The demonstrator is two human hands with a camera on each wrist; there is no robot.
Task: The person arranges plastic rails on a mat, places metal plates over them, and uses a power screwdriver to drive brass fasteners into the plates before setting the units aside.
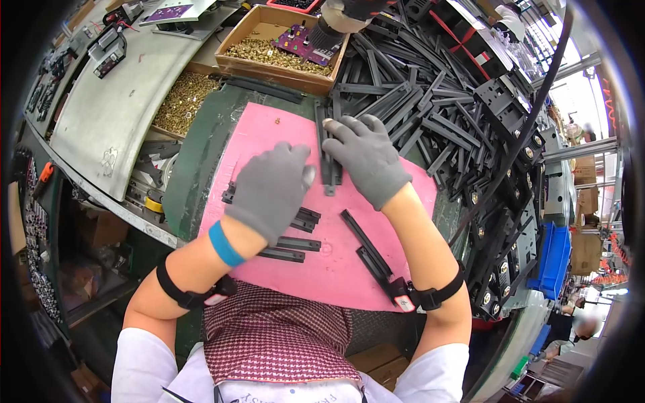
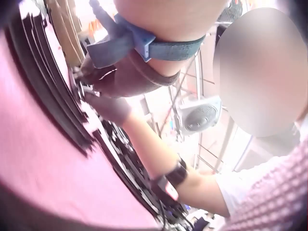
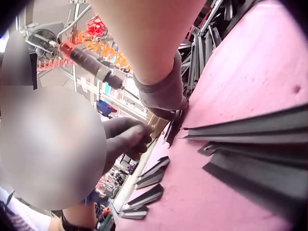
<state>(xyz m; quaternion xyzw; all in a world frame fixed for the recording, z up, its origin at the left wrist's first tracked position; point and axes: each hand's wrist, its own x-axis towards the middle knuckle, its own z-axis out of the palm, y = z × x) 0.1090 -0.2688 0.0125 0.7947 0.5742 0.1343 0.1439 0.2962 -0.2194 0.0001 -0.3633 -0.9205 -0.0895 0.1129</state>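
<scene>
My right hand (image 1: 366,158) in a grey glove grips black bars (image 1: 329,188) lying lengthwise on the pink mat (image 1: 336,252), its fingertips over their upper part. Just left of it, my gloved left hand (image 1: 272,188) has its fingers bent and thumb against them. In the right wrist view the left hand (image 3: 127,139) pinches a small brass-coloured piece (image 3: 153,128) at its fingertips. Below the left hand lie several short black bars (image 1: 289,248). Two longer black bars (image 1: 366,245) rest slanted near my right forearm. One brass piece (image 1: 277,121) sits loose near the mat's far edge.
An open cardboard box (image 1: 279,74) of brass pieces stands at the far side, with a purple circuit board (image 1: 302,43) in it. An electric screwdriver (image 1: 329,30) hangs above. More brass pieces (image 1: 181,101) lie at left; a heap of black bars (image 1: 430,101) fills the right.
</scene>
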